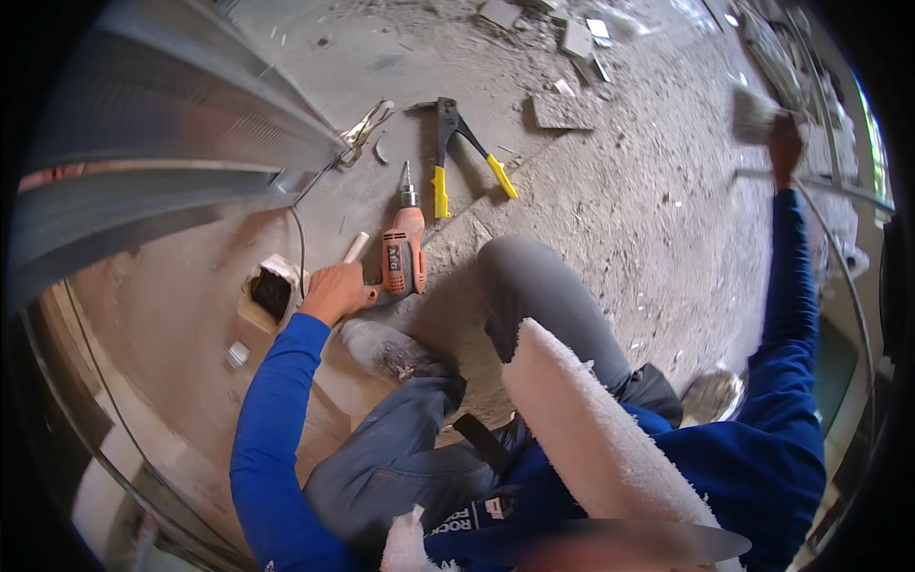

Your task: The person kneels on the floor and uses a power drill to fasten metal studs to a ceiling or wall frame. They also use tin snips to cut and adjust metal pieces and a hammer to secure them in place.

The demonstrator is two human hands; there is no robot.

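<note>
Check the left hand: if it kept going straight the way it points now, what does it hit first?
The left hand is already on the grip of the orange drill, reaching right and slightly up. Carried straight on, it meets the drill body first. Past that lies the yellow-handled riveter, though depth there is unclear.

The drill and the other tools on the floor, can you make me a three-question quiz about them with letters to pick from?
1. Where does the orange drill lie?
A. On the dusty floor
B. On a shelf
C. In a bucket

2. What colour are the handles of the riveter?
A. Green
B. Yellow
C. Purple

3. What is the left hand doing?
A. Waving in the air
B. Holding a cup
C. Gripping the drill's handle

Answers: 1 A, it rests flat on the concrete. 2 B, both grips are yellow. 3 C, the fingers close around the drill's handle.
</note>
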